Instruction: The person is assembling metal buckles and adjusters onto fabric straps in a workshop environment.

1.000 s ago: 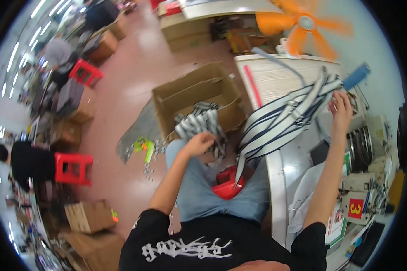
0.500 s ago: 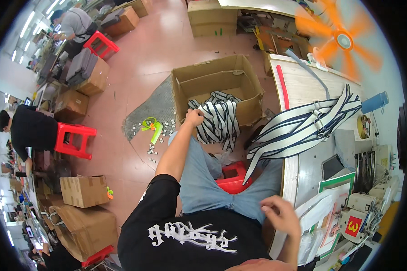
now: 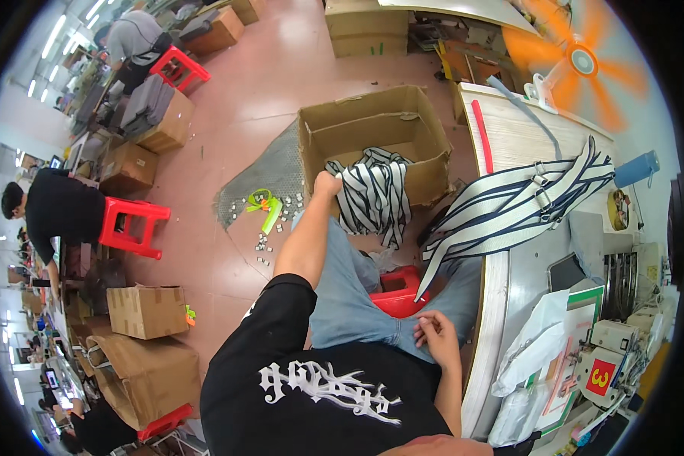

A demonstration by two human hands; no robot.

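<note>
My left hand (image 3: 327, 185) reaches forward to the near left rim of a cardboard box. Its fingers are closed on the left edge of a bundle of white webbing straps (image 3: 372, 197) with dark edges, which hangs over the box's near side. My right hand (image 3: 438, 334) is over my lap, fingers loosely bent and apart, holding nothing. Beyond it, more striped straps (image 3: 501, 205) with metal buckles (image 3: 541, 182) lie in a long bunch across the table, one loose end hanging toward my knees.
The open cardboard box (image 3: 357, 129) stands before me. A sewing machine (image 3: 604, 365), plastic bags (image 3: 536, 342) and an orange fan (image 3: 581, 62) are on the right. Small pieces and a neon ribbon (image 3: 270, 216) lie on the floor mat. Red stools (image 3: 133, 226) and co-workers are at left.
My right hand has moved left and forward, from beside the table to over my lap. My left hand stays at the straps by the box rim. The whole view has shifted slightly.
</note>
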